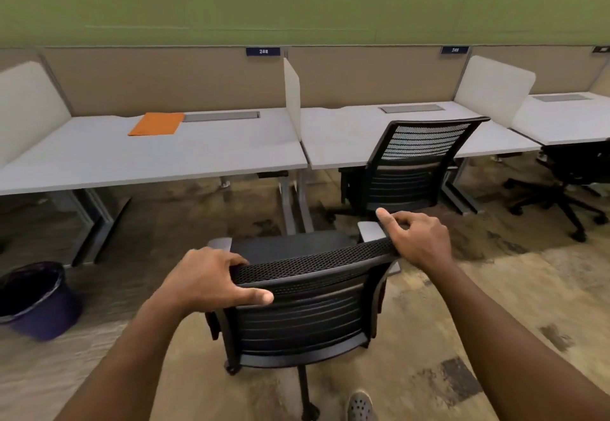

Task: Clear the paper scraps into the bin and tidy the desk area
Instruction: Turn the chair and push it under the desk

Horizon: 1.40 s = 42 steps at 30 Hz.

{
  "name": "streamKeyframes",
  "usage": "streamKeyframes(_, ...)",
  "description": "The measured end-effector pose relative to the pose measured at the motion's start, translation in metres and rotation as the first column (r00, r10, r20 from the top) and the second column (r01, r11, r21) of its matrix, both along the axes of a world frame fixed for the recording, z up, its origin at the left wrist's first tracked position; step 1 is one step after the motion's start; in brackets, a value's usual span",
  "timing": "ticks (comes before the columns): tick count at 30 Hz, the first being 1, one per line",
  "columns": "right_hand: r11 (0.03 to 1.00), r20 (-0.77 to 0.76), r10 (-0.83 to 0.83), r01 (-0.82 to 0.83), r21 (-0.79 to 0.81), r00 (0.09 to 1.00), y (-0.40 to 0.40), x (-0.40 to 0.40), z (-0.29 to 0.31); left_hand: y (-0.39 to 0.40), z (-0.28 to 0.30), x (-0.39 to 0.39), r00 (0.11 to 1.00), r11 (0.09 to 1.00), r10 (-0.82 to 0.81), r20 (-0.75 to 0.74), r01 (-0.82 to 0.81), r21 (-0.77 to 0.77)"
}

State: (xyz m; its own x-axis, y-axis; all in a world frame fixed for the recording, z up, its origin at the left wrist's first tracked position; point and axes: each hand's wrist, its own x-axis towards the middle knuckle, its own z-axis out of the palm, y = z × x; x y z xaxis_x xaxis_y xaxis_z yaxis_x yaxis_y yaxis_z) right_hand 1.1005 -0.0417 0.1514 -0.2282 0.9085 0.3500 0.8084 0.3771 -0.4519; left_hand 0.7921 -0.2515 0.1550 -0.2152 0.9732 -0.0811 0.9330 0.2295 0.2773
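A black mesh office chair [307, 308] stands on the floor in front of me, its back toward me. My left hand [208, 278] grips the left end of the backrest's top edge, thumb on the near side. My right hand [416, 239] holds the right end of that edge, index finger raised. A dark bin [36, 301] with a black liner stands on the floor at the left. An orange folder [156, 123] lies on the left desk [138, 156], near the back. No paper scraps show on the desks.
A second black chair [412, 166] is tucked at the middle desk [346, 136], and a third chair [567, 179] stands at the far right. White dividers separate the desks. Desk legs stand just beyond my chair. My foot [359, 405] is behind the chair base.
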Motion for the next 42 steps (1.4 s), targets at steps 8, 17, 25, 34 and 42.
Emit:
streamKeyframes(8, 0.996, -0.108, 0.080, -0.077, 0.035, 0.991, -0.043, -0.032, 0.003, -0.051, -0.002, 0.002, 0.930, 0.929, 0.293, -0.224, -0.221, 0.297)
streamKeyframes(17, 0.976, -0.081, 0.213, -0.215, -0.018, 0.974, -0.049, -0.075, 0.007, -0.074, -0.009, -0.024, 0.799, 0.828, 0.555, -0.234, -0.501, 0.251)
streamKeyframes(25, 0.962, 0.159, 0.267, -0.255, -0.093, 0.950, -0.019, -0.124, 0.005, -0.070, -0.007, -0.051, 0.734, 0.753, 0.650, -0.198, -0.586, 0.300)
streamKeyframes(34, 0.914, 0.262, 0.404, -0.397, -0.080, 0.876, 0.028, -0.204, 0.001, -0.045, -0.009, -0.113, 0.687, 0.701, 0.704, -0.178, -0.634, 0.325)
streamKeyframes(42, 0.901, 0.201, 0.434, -0.422, -0.103, 0.878, 0.062, -0.302, -0.001, -0.022, -0.007, -0.195, 0.648, 0.666, 0.742, -0.172, -0.680, 0.308)
